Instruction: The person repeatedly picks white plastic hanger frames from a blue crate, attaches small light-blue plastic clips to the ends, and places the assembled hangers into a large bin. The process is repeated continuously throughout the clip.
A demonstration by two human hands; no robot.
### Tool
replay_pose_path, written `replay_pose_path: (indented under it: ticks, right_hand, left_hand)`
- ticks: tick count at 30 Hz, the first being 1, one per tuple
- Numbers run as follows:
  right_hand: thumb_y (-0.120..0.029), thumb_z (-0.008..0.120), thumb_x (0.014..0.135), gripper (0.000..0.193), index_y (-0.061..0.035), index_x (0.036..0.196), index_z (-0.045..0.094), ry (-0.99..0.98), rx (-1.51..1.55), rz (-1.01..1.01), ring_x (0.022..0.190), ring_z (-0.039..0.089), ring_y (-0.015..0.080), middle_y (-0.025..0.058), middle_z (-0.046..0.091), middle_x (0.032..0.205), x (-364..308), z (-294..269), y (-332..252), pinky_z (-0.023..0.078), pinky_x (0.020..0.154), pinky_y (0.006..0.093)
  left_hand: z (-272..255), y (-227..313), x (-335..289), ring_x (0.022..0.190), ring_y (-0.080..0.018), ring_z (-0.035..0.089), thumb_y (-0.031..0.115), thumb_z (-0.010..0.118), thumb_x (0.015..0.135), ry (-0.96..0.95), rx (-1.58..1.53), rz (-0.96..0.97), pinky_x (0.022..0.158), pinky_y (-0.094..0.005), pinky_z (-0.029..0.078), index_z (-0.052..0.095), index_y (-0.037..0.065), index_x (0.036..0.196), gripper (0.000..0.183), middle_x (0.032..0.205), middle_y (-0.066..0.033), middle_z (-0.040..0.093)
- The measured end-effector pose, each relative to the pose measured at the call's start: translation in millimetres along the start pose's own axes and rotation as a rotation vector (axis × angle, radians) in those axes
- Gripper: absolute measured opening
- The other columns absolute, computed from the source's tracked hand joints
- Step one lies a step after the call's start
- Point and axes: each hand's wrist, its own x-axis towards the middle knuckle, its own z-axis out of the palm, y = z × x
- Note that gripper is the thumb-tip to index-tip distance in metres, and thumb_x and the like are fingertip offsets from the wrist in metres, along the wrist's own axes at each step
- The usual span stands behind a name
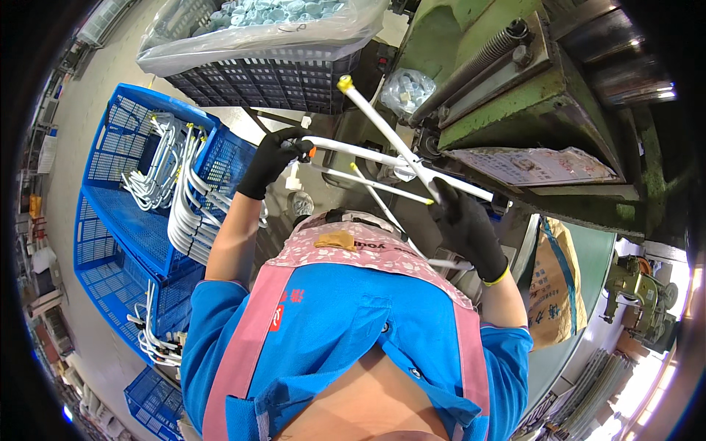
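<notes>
Both my hands wear black gloves and hold a folding frame of white tubes [379,120] in front of my waist. My left hand [273,160] is closed around one tube's left end, beside a small orange piece [312,152]. My right hand [465,226] is closed on the lower end of the slanting tube, whose upper end carries a yellow cap [344,83]. The two upper tubes cross near a white joint [405,172]. Thinner white tubes with yellow tips hang below, against my pink apron [294,246]. My right fingertips are partly hidden.
A green machine [485,125] with a thick spring stands close at the right front. Blue crates [140,213] with bent white tubes are at my left. Ahead is a black crate [257,88], lined with plastic, holding pale blue parts. A tan sack [555,287] lies at right.
</notes>
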Motion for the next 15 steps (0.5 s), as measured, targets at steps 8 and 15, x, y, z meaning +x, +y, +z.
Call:
replay_pose_path:
  ticks: [8, 15]
  right_hand:
    - [-0.013, 0.059, 0.087, 0.052, 0.0016, 0.134, 0.040, 0.154, 0.076, -0.018, 0.074, 0.063, 0.0393, 0.0243, 0.061, 0.093, -17, 37, -5, 0.051, 0.061, 0.0418]
    - [-0.014, 0.059, 0.086, 0.055, -0.0032, 0.136, 0.041, 0.160, -0.086, -0.029, 0.080, 0.064, 0.0371, 0.0276, 0.058, 0.108, -12, 64, -3, 0.052, 0.060, 0.0422]
  left_hand:
    - [1, 1, 5, 0.076, -0.0087, 0.062, 0.014, 0.069, 0.086, 0.063, 0.034, 0.000, 0.070, -0.0235, 0.050, 0.063, -0.002, 0.112, 0.031, 0.086, -0.0048, 0.068]
    - [16, 36, 0, 0.077, -0.0105, 0.063, 0.018, 0.069, 0.086, 0.104, 0.231, 0.079, 0.066, -0.0251, 0.051, 0.063, 0.001, 0.114, 0.033, 0.090, -0.0078, 0.068]
